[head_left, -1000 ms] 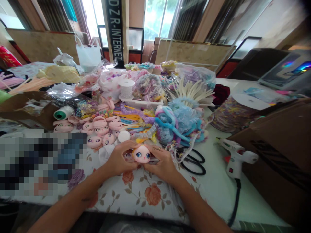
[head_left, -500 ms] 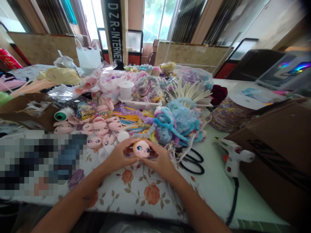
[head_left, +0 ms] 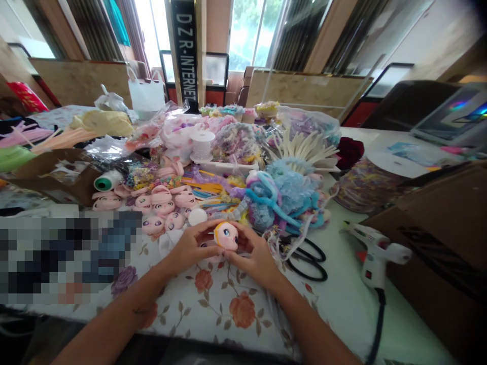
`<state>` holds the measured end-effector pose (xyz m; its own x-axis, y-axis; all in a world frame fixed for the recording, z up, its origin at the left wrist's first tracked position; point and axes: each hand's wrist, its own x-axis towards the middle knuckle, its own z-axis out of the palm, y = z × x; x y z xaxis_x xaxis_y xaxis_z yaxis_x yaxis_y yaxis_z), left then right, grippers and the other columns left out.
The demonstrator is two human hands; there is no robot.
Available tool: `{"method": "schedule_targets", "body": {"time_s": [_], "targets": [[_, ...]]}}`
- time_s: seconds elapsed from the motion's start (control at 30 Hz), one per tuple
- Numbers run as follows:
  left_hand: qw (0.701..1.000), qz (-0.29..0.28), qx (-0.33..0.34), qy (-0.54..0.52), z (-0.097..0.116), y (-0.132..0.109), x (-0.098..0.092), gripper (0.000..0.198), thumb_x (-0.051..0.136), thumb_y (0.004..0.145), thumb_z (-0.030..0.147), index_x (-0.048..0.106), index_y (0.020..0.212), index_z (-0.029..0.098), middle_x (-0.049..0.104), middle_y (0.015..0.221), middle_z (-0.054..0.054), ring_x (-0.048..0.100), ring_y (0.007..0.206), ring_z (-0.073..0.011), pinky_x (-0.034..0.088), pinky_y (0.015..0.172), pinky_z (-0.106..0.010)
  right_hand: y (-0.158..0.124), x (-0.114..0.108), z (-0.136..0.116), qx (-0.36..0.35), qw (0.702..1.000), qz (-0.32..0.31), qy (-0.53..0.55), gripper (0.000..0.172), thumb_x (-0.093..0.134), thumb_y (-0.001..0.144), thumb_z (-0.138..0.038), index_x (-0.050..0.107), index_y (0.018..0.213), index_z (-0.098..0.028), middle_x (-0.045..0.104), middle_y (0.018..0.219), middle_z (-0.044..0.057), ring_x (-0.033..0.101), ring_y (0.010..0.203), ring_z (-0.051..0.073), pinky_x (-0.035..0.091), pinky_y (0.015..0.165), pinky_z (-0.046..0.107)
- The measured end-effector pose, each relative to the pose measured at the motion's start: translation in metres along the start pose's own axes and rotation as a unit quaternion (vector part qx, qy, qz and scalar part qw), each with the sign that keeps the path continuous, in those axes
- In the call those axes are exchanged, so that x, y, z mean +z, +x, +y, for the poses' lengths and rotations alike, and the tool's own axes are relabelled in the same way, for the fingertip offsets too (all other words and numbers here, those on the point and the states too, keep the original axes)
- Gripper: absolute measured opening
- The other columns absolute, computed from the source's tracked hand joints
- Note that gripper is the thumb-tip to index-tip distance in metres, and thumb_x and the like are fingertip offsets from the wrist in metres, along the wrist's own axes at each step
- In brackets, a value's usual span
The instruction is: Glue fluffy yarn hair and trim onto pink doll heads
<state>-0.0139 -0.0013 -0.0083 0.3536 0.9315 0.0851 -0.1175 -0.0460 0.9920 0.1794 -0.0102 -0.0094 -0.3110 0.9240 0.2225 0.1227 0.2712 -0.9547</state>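
A pink doll head with large painted blue eyes and an orange-yellow edge is held between both hands, just above the flowered cloth. My left hand grips it from the left, thumb low and fingers behind its top. On its right side my right hand closes round it, thumb underneath. The face is turned toward the right, so one eye shows well and the other only partly. Another doll face lies partly hidden beneath my left hand. Beyond my hands sit several more pink doll faces.
Black-handled scissors lie right of my hands. A white glue gun with a cord rests by a cardboard box. Blue tulle and yarn, a white spool and a green-ended thread cone crowd the table's far side.
The doll head has been turned in my hands, its face now pointing more to the right. The whole view has shifted slightly, with things sitting lower and further right.
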Motion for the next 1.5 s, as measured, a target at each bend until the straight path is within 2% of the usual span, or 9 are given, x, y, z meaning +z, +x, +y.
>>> {"method": "schedule_targets", "body": {"time_s": [0.1,0.27,0.43,0.6,0.87,1.1,1.37,1.5], "targets": [[1.0,0.018,-0.003,-0.003,-0.003,0.0,0.002,0.058,0.078,0.067,0.023,0.059,0.121,0.015,0.063,0.125,-0.013,0.059,0.115,-0.0283,0.05,0.097,-0.041,0.001,0.001,-0.001,-0.007,1.0,0.003,-0.012,0.053,0.071,0.072,-0.021,0.055,0.122,-0.017,0.067,0.113,0.01,0.068,0.095,0.024,0.06,0.079,0.033],[1.0,0.019,0.001,-0.011,-0.007,0.0,0.006,0.057,0.076,0.069,0.025,0.059,0.122,0.014,0.064,0.124,-0.014,0.062,0.111,-0.0287,0.051,0.095,-0.041,-0.001,0.002,0.002,-0.021,0.997,0.047,-0.063,0.052,0.07,0.071,-0.022,0.059,0.121,-0.015,0.068,0.112,0.011,0.068,0.093,0.025,0.06,0.078,0.034],[0.999,0.035,0.023,0.028,-0.007,0.0,0.004,0.055,0.075,0.068,0.024,0.061,0.12,0.015,0.065,0.122,-0.013,0.062,0.11,-0.0291,0.052,0.094,-0.04,-0.002,0.002,0.003,-0.021,0.998,0.038,-0.042,0.056,0.07,0.071,-0.022,0.059,0.125,-0.016,0.069,0.113,0.01,0.069,0.092,0.025,0.06,0.079,0.036],[0.998,0.026,0.032,0.047,-0.001,0.001,0.003,0.056,0.076,0.066,0.023,0.061,0.119,0.014,0.066,0.12,-0.013,0.063,0.109,-0.0287,0.052,0.093,-0.039,-0.002,0.003,0.0,-0.017,1.0,0.024,-0.004,0.054,0.07,0.072,-0.022,0.06,0.125,-0.017,0.071,0.11,0.008,0.07,0.091,0.024,0.06,0.08,0.036],[0.994,0.046,0.034,0.089,-0.004,-0.001,0.005,0.052,0.073,0.066,0.019,0.062,0.116,0.013,0.068,0.116,-0.012,0.063,0.107,-0.028,0.05,0.094,-0.039,-0.004,0.006,0.01,0.026,0.998,0.038,0.035,0.058,0.074,0.07,-0.025,0.061,0.125,-0.015,0.072,0.105,0.009,0.07,0.089,0.027,0.059,0.081,0.04],[0.988,0.079,0.047,0.124,-0.006,-0.003,0.008,0.051,0.072,0.061,0.019,0.063,0.111,0.014,0.069,0.112,-0.012,0.065,0.102,-0.0279,0.052,0.09,-0.039,-0.003,0.01,0.005,0.027,0.995,0.021,0.096,0.048,0.073,0.071,-0.026,0.066,0.118,-0.019,0.073,0.101,0.005,0.071,0.089,0.026,0.06,0.079,0.039],[0.986,0.092,0.049,0.126,-0.006,-0.005,0.012,0.047,0.07,0.061,0.016,0.061,0.107,0.014,0.069,0.106,-0.012,0.065,0.098,-0.0267,0.052,0.088,-0.038,-0.003,0.011,-0.001,0.029,0.995,0.029,0.091,0.044,0.072,0.069,-0.023,0.068,0.113,-0.019,0.074,0.097,0.004,0.071,0.087,0.025,0.06,0.077,0.036],[0.991,0.085,0.047,0.096,-0.007,-0.002,0.011,0.046,0.071,0.064,0.018,0.06,0.109,0.014,0.067,0.11,-0.012,0.064,0.101,-0.0256,0.051,0.09,-0.037,0.0,0.011,0.003,0.032,0.993,0.028,0.107,0.048,0.074,0.069,-0.023,0.066,0.117,-0.019,0.073,0.103,0.005,0.07,0.092,0.025,0.06,0.08,0.037]]}}
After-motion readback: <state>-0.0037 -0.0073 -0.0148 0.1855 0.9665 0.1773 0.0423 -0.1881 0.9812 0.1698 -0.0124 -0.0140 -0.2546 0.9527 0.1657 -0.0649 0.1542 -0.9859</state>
